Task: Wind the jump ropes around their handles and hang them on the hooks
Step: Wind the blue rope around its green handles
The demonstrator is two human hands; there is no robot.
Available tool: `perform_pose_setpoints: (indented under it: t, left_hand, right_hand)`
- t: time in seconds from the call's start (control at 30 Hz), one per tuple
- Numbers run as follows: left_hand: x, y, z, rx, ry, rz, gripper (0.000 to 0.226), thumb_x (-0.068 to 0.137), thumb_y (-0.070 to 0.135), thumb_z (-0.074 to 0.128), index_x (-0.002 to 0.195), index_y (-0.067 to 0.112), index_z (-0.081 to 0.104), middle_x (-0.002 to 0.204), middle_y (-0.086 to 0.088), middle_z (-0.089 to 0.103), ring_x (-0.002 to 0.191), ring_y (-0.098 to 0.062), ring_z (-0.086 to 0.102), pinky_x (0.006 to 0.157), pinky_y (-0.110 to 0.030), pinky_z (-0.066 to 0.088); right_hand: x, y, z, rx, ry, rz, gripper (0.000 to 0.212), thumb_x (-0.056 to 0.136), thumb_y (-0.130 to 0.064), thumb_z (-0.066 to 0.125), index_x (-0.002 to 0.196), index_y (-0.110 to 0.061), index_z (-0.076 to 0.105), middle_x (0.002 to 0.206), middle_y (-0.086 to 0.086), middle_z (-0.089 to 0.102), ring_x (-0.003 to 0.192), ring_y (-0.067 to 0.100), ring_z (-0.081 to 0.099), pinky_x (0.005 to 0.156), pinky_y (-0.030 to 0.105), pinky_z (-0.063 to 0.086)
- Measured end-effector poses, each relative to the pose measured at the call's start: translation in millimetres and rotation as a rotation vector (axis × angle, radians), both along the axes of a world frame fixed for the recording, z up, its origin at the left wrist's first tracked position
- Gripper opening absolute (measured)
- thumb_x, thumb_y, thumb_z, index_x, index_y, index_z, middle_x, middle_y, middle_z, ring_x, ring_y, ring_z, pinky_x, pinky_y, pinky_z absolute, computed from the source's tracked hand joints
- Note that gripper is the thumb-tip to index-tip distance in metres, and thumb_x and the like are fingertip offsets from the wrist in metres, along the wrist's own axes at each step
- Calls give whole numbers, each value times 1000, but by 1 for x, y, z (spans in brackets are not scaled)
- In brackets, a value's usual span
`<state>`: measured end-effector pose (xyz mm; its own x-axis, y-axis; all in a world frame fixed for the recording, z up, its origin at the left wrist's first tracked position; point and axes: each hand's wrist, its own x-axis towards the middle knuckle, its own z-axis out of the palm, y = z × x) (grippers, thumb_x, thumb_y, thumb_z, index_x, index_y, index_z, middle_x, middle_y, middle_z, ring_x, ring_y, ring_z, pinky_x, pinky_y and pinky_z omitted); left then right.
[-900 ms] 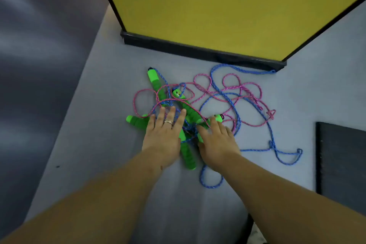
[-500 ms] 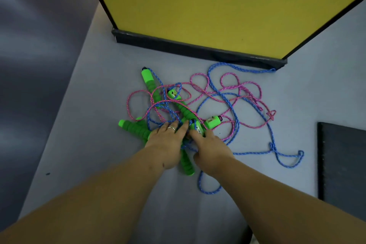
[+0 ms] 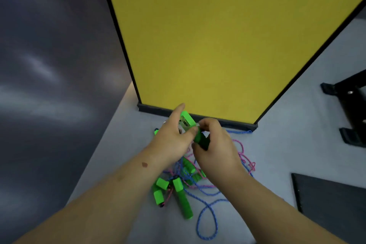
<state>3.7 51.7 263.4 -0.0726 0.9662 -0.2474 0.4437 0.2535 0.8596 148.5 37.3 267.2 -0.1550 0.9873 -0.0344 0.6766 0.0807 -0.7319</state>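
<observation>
A big yellow panel (image 3: 217,45) stands on the grey table (image 3: 297,144), and a dark mat (image 3: 332,194) lies at the right. In front of the panel, the blue rope (image 3: 208,216) and the pink rope (image 3: 245,156) lie in a tangle with several green handles (image 3: 183,198) on the table. Above this pile the person holds one green handle (image 3: 188,123) lifted up. The left hand (image 3: 172,140) pinches it with thumb and curled fingers, index finger straight. The right hand (image 3: 215,148) grips its lower dark part.
</observation>
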Motion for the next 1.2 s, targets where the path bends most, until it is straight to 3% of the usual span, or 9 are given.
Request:
perform_pose_setpoints:
  t: [0.17,0.33,0.47,0.6,0.7,0.8,0.93,1.07,1.2]
  left_hand:
    - [23,-20,59,150,-290,219,90,90,32,72,158,52,15,127,14,61,117,-8,66,106,-37,52]
    - [29,-28,77,158,-442,145,55,89,7,59,135,36,51,118,2,72,98,-13,78,93,-45,61]
    - [18,-19,85,127,-609,134,30,91,1,59,119,12,59,120,-11,72,96,-22,78,87,-48,63]
    - [4,-14,82,244,-354,101,33,93,18,71,123,25,61,104,-6,72,91,-20,76,89,-39,61]
    - [1,-15,81,359,-85,115,51,90,12,61,130,43,56,78,9,60,61,-10,54,61,-21,48]
    - [-2,-18,82,265,55,47,47,84,10,58,119,41,55,77,9,59,63,-14,58,56,-26,49]
    - [10,-28,84,-45,-383,-43,26,77,24,74,103,26,68,88,1,75,85,-26,76,51,-34,52]
    - [4,-22,81,93,-300,129,13,94,20,74,88,15,63,61,3,63,53,-13,58,49,-29,47]
    - [-30,-10,89,273,-124,432,12,90,26,72,87,18,64,59,3,66,51,-11,62,57,-33,53]
  right_hand:
    - [-7,-22,54,46,301,-80,40,84,-18,70,109,-43,52,102,-17,66,88,9,64,67,30,52]
    - [9,-21,68,-224,583,-80,67,70,-26,66,135,-38,49,119,-23,62,106,-4,64,90,36,59]
    - [27,-4,68,-616,651,119,37,86,-34,67,119,-16,68,107,9,72,97,24,68,95,49,53]
    - [39,0,81,-653,406,135,26,99,-36,53,99,-17,71,89,11,71,69,21,65,74,43,56]
    - [45,5,84,-412,21,206,24,99,-28,51,90,-26,73,74,-3,66,57,14,52,57,33,46]
    - [48,10,81,-272,215,78,20,101,-24,57,94,-28,75,57,-14,58,48,9,48,46,23,39]
    - [35,10,86,-139,561,-63,2,93,-14,71,94,-16,72,61,-3,64,48,8,54,47,21,44]
    - [37,9,87,-247,568,10,8,92,-5,68,95,-12,69,70,3,65,54,13,55,55,26,46]
    - [49,12,88,-361,338,57,14,94,-8,65,97,-17,76,71,-2,70,62,11,60,66,28,49]
